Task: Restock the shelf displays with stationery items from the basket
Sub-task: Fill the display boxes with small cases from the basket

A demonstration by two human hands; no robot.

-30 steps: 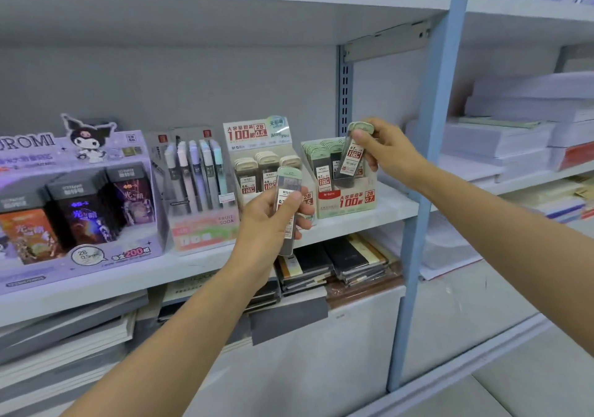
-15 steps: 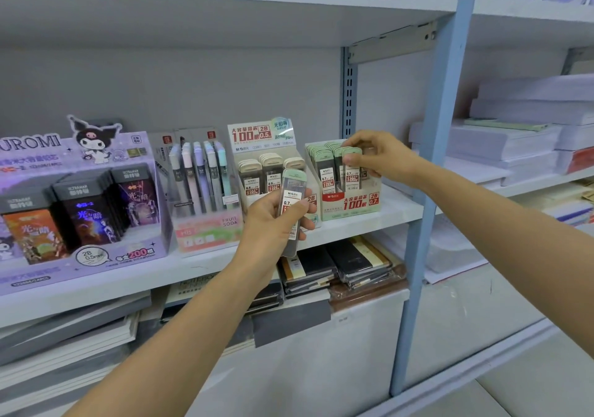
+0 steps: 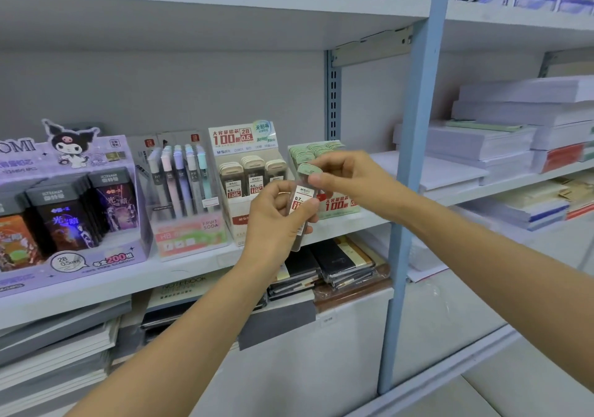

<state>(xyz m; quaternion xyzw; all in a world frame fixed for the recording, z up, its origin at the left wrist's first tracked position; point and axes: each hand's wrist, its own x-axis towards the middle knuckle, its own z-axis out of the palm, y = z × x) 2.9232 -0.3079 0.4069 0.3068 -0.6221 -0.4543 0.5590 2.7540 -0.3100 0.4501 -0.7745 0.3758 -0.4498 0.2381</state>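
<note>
Green-capped with a dark, see-through body, the lead refill case (image 3: 301, 198) sits upright and slightly tilted between the person's two hands, in the air just in front of the middle shelf (image 3: 193, 270). Its white and red label reads 0.7.

The left hand (image 3: 273, 220) grips the lower part of the case, fingers curled round the back and the thumb pressed across the label. Whether more than one case lies in that grip cannot be told. The right hand (image 3: 348, 175) comes in from the right; its thumb and forefinger pinch the green cap at the top, and the other fingers are curled in loosely behind.

Directly behind the hands stands the green display box (image 3: 337, 206), marked 100 in red, with rows of matching green caps showing at its top. Just beside it to the left is a beige display box (image 3: 247, 172) of 0.5 refills with cream caps. Further left stand a clear pencil display (image 3: 183, 191) with pastel barrels and then a purple character display (image 3: 70, 198) packed with dark boxes.

Wrapped notebooks (image 3: 344, 262) lie flat on the shelf below. A pale blue upright post (image 3: 414, 159) divides this bay from the next, where paper stacks (image 3: 501, 133) are piled.
</note>
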